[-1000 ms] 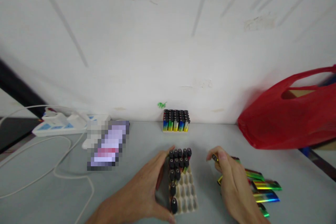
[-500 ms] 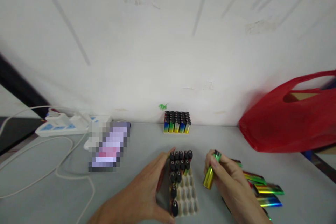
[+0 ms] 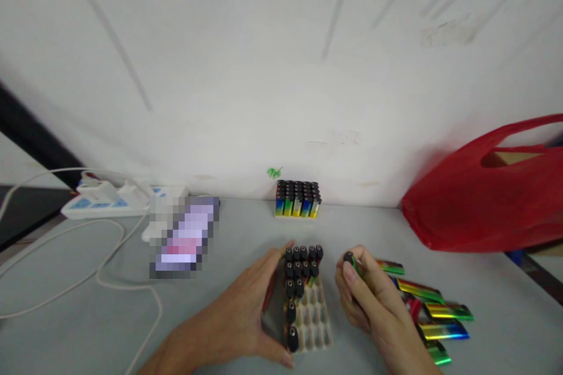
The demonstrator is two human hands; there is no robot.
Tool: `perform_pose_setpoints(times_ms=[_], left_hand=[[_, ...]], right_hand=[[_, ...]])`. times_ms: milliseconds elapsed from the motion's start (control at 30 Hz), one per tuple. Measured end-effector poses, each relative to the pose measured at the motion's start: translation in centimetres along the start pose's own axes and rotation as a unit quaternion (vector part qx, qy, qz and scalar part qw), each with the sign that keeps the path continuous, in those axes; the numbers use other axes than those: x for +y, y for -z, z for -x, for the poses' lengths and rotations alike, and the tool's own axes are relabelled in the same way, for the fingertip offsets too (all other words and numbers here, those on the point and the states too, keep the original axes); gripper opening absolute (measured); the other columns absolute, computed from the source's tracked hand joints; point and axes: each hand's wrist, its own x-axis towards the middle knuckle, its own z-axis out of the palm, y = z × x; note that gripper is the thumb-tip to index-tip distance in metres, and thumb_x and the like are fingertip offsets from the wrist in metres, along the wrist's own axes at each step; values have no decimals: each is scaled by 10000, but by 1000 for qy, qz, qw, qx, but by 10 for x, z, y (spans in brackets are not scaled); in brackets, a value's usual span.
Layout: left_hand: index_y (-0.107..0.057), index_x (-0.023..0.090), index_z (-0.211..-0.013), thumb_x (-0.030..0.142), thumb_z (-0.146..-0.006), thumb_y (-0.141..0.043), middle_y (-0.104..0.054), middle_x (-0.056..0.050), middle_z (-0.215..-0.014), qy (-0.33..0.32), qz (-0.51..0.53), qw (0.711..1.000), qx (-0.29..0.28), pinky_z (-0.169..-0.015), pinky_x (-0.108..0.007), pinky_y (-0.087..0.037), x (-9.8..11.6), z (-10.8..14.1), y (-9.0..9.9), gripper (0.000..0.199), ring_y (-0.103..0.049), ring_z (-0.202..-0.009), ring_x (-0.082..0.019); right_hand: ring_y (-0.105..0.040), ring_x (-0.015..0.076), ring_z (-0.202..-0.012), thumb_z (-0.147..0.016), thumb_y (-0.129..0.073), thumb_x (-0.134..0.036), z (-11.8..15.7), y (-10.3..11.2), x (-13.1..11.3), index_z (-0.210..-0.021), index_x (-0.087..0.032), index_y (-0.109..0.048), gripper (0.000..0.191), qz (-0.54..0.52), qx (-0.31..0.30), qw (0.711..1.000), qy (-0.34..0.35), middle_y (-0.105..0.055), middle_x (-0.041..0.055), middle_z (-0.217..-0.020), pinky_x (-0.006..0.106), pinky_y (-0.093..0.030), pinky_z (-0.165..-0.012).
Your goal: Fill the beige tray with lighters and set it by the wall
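Note:
A pale tray (image 3: 318,324) with rows of oval sockets lies on the table, partly filled with upright black-topped lighters (image 3: 292,338). The filled sockets are along the left column and the far rows. My left hand (image 3: 240,310) spans the tray's left side, fingers at the far corner and thumb at the near corner, gripping it. To the right of the tray, my right hand (image 3: 373,304) is closed on a lighter (image 3: 350,259); its black top points up and the fingers cover most of its body. Several shiny multicoloured lighters (image 3: 444,330) lie loose beside that hand.
Against the wall stands another block of upright lighters (image 3: 297,206). A red bag (image 3: 479,205) is at the right. On the left are a blurred-out phone (image 3: 187,240), a white power strip (image 3: 109,206) and a loose white cable (image 3: 127,289).
My right hand has turned the lighter from lying slanted, its body showing, to nearly upright, top toward me. My left hand stays on the tray. The view has tilted slightly.

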Motion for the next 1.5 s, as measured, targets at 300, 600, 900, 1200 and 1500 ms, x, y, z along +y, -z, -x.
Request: perform_pose_setpoints(times_ms=[300,600,900,1200,1500], left_hand=[[-284,329,-1901,627,-629,-1173,-394,-169,-1930,7,0,1000,-2,-1481,-692,-254,-2,1,-1,1580,-383,-1758,-543],[-279,296,-1899,628,-648,-1166,-400,-198,-1920,10,2,1000,-2,-1485,-676,-253,0,0,0,1569,-371,-1772,-520],[-269,282,-1900,702,-604,-1171,-369,-207,-1936,10,8,1000,-5,-1497,-670,-210,-6,1,-2,1634,-352,-1774,-542],[-301,288,-1896,666,-602,-1184,-405,-206,-1915,10,4,1000,-3,-1486,-681,-241,2,1,0,1611,-396,-1751,-540],[-245,293,-1914,708,-648,-1151,-376,-201,-1931,0,5,1000,-7,-1485,-688,-238,3,0,0,1611,-349,-1773,-542]], right_hand=[[-180,138,-626,-1062,-738,-797,-8,-1,11,-923,-231,-685,585,-109,-73,990,-54,-349,-72,-722,293,-184,-544],[-350,165,-685,-1033,-792,-604,-11,-6,10,-780,-230,-611,487,-192,-188,963,3,-454,-28,-755,321,-338,-682],[-341,168,-623,-1045,-750,-724,-2,-4,-4,-793,-233,-669,558,-148,-204,965,-69,-473,-23,-690,331,-319,-639],[-407,204,-715,-1008,-781,-735,-5,-6,-1,-698,-258,-581,603,-103,-196,974,-39,-472,-6,-733,374,-378,-744],[-346,192,-732,-997,-852,-640,-6,-9,13,-747,-245,-599,532,-136,-153,978,-38,-427,-20,-748,346,-327,-709]])
